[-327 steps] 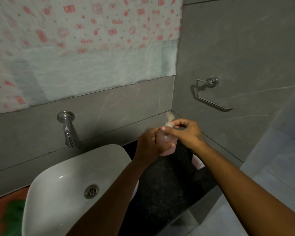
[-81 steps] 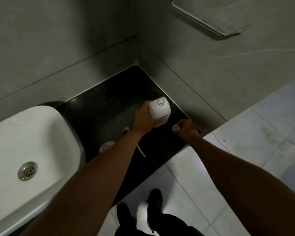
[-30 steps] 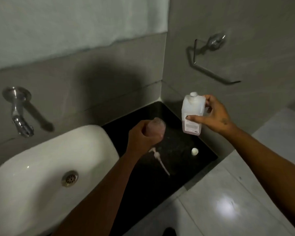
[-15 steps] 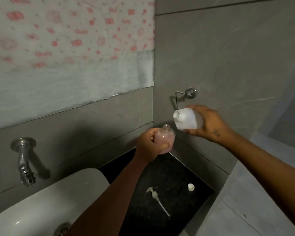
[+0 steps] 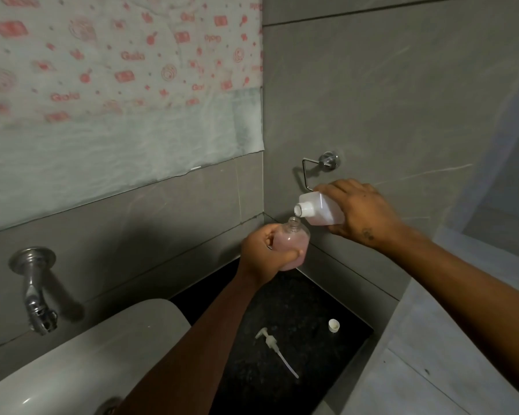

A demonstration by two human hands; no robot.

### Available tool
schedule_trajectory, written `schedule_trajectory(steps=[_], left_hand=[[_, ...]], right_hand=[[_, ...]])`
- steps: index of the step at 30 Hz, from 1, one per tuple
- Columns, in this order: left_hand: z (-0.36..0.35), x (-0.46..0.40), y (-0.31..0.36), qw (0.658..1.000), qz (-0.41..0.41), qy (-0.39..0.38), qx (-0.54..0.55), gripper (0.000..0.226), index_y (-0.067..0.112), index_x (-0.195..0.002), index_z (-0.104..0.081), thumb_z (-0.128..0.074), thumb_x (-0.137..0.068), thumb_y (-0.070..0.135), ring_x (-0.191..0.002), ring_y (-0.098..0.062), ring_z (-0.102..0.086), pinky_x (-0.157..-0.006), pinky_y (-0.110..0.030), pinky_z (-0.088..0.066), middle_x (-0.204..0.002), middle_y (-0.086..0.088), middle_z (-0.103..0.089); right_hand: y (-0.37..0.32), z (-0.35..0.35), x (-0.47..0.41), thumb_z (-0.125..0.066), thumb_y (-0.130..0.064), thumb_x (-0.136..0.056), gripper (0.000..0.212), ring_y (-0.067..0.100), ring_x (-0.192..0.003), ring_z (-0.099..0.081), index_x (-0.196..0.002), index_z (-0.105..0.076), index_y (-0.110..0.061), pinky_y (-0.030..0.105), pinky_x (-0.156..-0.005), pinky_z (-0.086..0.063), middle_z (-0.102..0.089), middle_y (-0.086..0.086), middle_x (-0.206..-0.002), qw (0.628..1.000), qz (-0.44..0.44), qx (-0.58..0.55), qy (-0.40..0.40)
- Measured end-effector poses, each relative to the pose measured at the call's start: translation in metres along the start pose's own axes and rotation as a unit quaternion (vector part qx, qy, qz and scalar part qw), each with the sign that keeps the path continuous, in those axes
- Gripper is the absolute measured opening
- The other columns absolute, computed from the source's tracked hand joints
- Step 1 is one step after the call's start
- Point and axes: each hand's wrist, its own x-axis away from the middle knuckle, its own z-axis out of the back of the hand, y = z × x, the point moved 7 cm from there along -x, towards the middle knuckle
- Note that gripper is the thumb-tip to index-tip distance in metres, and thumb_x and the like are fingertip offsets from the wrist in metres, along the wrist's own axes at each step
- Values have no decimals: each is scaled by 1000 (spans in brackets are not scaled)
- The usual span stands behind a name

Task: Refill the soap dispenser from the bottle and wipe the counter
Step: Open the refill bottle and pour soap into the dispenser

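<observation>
My left hand grips the clear soap dispenser bottle, which holds pink liquid and has its neck open and pointing up. My right hand holds the white refill bottle tipped on its side, its open mouth just above and to the right of the dispenser's neck. Both are held up in the air above the black counter. The dispenser's white pump lies flat on the counter, and the refill bottle's small white cap sits to its right.
A white basin fills the lower left, with a steel tap on the grey wall above it. A chrome ring holder is fixed to the right wall behind the bottles. Patterned paper covers the upper wall. Pale floor tiles lie to the right.
The refill bottle's mouth has come down closer to the dispenser's neck. Earlier, the pump came off, I picked up the refill bottle and took off its cap.
</observation>
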Motion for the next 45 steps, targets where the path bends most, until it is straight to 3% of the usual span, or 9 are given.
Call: schedule_trajectory(steps=[4, 10, 15, 19, 24, 29, 35, 39, 45], left_hand=[[1, 1, 0, 1000, -6, -1, -1, 46, 23, -112, -67, -88, -73, 11, -83, 19, -63, -65, -4, -49, -97, 17, -68], [4, 0, -1, 1000, -13, 5, -8, 47, 17, -116, -68, -88, -74, 14, -88, 1, -65, -67, -6, -52, -103, 7, -70], [5, 0, -3, 1000, -7, 10, -3, 46, 19, -114, -69, -89, -73, 14, -85, 2, -66, -67, -8, -54, -98, 11, -70], [4, 1, -3, 1000, -7, 9, -11, 47, 21, -115, -68, -89, -72, 16, -83, 14, -64, -64, -6, -51, -96, 19, -67], [1, 3, -5, 1000, -4, 6, -9, 47, 23, -114, -68, -89, -73, 18, -84, 9, -66, -64, -7, -52, -96, 19, -68], [-1, 3, -5, 1000, 4, 3, 2, 43, 27, -108, -67, -89, -73, 15, -82, 18, -63, -63, -4, -50, -95, 19, -68], [0, 3, -4, 1000, 1, 8, -2, 43, 25, -110, -68, -89, -73, 18, -83, 7, -66, -62, -5, -50, -96, 18, -68], [0, 5, -3, 1000, -5, 10, 3, 43, 32, -104, -65, -89, -72, 17, -83, 18, -63, -61, -2, -48, -94, 22, -67], [0, 4, -5, 1000, -13, 8, 5, 41, 33, -104, -64, -87, -75, 17, -87, 15, -64, -65, -4, -50, -97, 18, -69]], right_hand=[[-6, 2, -2, -84, -38, -65, 84, 29, -116, -55, -138, -46, -24, 46, -94, -44, -59, 6, -129, 1000, 12, 19, 3], [-9, 3, -3, -85, -37, -65, 82, 30, -114, -56, -138, -48, -23, 47, -93, -44, -60, 7, -128, 999, 12, 34, 4], [-11, 4, -3, -81, -38, -68, 77, 32, -113, -57, -136, -48, -23, 48, -93, -44, -61, 8, -125, 999, 15, 36, 4], [-12, 8, -1, -73, -42, -70, 71, 31, -110, -58, -134, -49, -24, 47, -91, -44, -62, 7, -122, 999, 19, 43, 14], [-13, 11, 0, -57, -49, -70, 67, 31, -108, -58, -132, -51, -24, 47, -89, -43, -63, 7, -119, 999, 22, 45, 20], [-14, 10, 0, -62, -47, -72, 67, 31, -110, -57, -134, -49, -25, 48, -91, -43, -62, 7, -121, 998, 26, 54, 15], [-12, 8, -1, -79, -40, -69, 74, 30, -112, -57, -135, -47, -27, 49, -92, -43, -62, 6, -123, 998, 21, 63, 11], [-12, 7, -2, -79, -40, -70, 74, 29, -112, -57, -135, -47, -27, 49, -92, -43, -61, 5, -123, 997, 25, 68, 18], [-11, 10, 0, -68, -45, -72, 68, 30, -111, -57, -134, -48, -26, 49, -92, -43, -62, 6, -122, 997, 32, 66, 34]])
